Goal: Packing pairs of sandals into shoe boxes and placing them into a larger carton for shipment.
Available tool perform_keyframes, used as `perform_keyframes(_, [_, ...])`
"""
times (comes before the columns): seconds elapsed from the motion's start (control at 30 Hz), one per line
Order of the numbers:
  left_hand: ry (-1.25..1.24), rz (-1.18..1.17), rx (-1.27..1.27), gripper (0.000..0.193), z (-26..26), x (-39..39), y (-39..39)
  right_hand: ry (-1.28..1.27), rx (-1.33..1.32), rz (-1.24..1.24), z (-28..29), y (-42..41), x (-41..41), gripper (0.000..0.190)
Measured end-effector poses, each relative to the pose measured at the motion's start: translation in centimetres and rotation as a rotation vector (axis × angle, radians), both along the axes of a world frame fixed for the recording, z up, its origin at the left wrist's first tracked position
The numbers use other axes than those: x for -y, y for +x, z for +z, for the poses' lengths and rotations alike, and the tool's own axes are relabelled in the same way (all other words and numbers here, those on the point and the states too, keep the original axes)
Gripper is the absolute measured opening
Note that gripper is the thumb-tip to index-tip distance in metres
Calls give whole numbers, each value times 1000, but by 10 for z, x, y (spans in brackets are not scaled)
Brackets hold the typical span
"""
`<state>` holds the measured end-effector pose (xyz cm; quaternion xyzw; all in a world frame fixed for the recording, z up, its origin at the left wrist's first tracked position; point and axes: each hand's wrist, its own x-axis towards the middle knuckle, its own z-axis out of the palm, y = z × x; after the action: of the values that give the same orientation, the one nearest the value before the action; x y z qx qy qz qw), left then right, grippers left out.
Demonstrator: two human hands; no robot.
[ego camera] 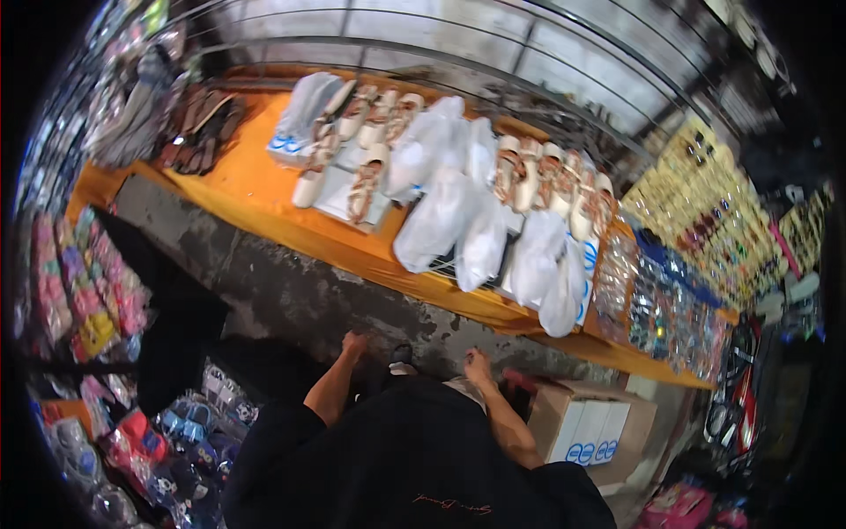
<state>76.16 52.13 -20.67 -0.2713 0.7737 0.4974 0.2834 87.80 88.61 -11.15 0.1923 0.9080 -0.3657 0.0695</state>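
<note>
Both my arms hang down before my dark shirt, over the floor. My left hand (355, 344) is loosely curled, and no object shows in it. My right hand (477, 365) has bent fingers; a small dark spot shows at them, too small to identify. Beyond my hands, an orange-covered display table (225, 192) bears pale shoes with brown straps (365, 188) and shoes wrapped in white plastic bags (433, 221). Brown footwear (201, 129) lies at its left part. Near my right forearm stands an open cardboard box (552, 413) with white shoe boxes (587, 430) in it.
Wrapped goods (667, 330) and a yellowish sunglasses display (707, 218) are at the right. A metal railing (423, 49) runs behind the table. Packaged slippers (185, 476) lie at lower left, with pink packaged goods (86, 291) above them. A pink item (677, 506) is at lower right.
</note>
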Motion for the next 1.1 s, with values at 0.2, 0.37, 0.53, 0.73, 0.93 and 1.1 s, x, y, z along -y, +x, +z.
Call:
perform_keyframes(0.2, [-93,295,71,30,14,125,50,-6,286,356,15,-97,97,24])
perform_keyframes(0.37, [-144,345,45,32,32,141,95,-34,224,543,7,-166,159,23])
perform_keyframes(0.53, [93,567,210,26,56,146,111,-74,131,734,-22,-226,225,21])
perform_keyframes(0.73, [52,632,218,23,50,192,78,-166,76,863,-34,-294,306,21])
perform_keyframes(0.93, [-111,277,190,25,80,241,-47,-75,456,839,-26,-377,357,31])
perform_keyframes(1.1, [-179,246,-132,33,89,278,-178,-129,333,864,-4,-421,383,30])
